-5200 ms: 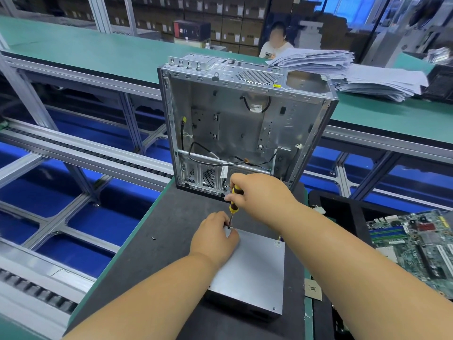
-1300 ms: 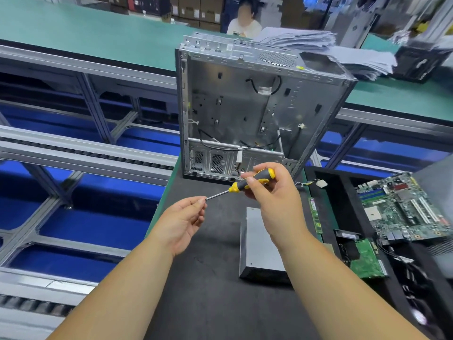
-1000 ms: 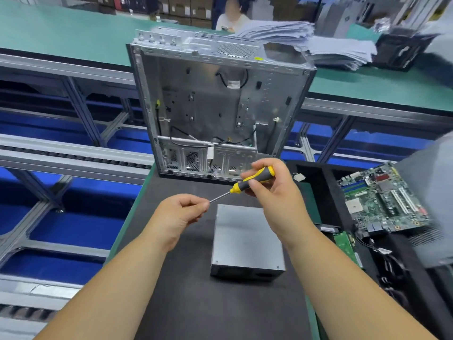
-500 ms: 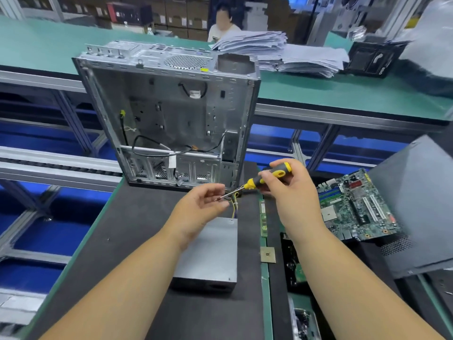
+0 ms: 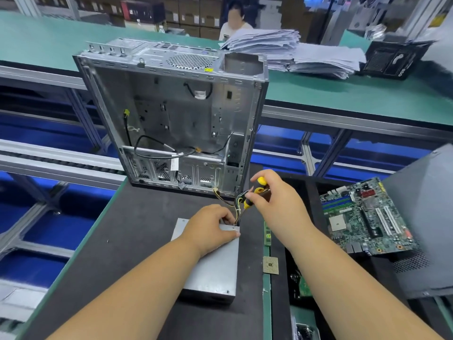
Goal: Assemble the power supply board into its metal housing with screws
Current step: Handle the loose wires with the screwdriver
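Yellow-handled screwdriver (image 5: 252, 195) sits gripped in the right hand (image 5: 277, 204) at frame centre, tip at the power supply housing (image 5: 213, 263) corner the left hand (image 5: 208, 229) presses flat. Nearby wires (image 5: 236, 204) could snag or deflect the tip, stripping the screw.

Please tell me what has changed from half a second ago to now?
The left hand came down from the screwdriver tip and now presses on the far right corner of the grey metal power supply box. The right hand lowered the yellow-handled screwdriver toward that corner. The open computer case stayed upright.
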Demonstrator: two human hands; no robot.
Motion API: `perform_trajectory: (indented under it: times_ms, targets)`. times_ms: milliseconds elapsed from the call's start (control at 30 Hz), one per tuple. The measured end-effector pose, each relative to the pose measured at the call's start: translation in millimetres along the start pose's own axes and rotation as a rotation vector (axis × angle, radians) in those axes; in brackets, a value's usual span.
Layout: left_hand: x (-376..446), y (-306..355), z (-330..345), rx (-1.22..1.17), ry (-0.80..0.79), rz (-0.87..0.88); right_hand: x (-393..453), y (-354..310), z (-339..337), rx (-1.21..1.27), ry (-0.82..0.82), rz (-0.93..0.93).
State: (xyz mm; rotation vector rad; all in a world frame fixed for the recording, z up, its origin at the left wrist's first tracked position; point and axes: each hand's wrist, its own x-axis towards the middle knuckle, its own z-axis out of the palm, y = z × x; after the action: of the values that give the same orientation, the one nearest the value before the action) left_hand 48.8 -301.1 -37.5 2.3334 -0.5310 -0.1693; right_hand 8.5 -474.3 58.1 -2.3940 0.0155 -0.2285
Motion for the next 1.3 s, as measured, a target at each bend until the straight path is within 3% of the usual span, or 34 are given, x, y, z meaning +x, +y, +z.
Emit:
perform_trajectory:
  times_ms: [400,667,1000,1233,1300]
  targets:
    - [-2,-7,4,-0.018,0.037,0.012,2,-1,3,-0.054,-0.068,-0.003]
    - [-3,-5,2,-0.028,0.038,0.02,15,-22,-5,-0.183,-0.334,-0.117]
    - [-2,-5,2,-0.058,0.032,0.01,19,-27,6,-0.353,-0.164,-0.116]
    - [-1,-5,3,-0.058,0.04,-0.001,23,-33,7,-0.63,-0.149,-0.163]
    - [-1,-4,4,-0.065,0.047,0.003,24,-35,3,-0.607,-0.166,-0.191]
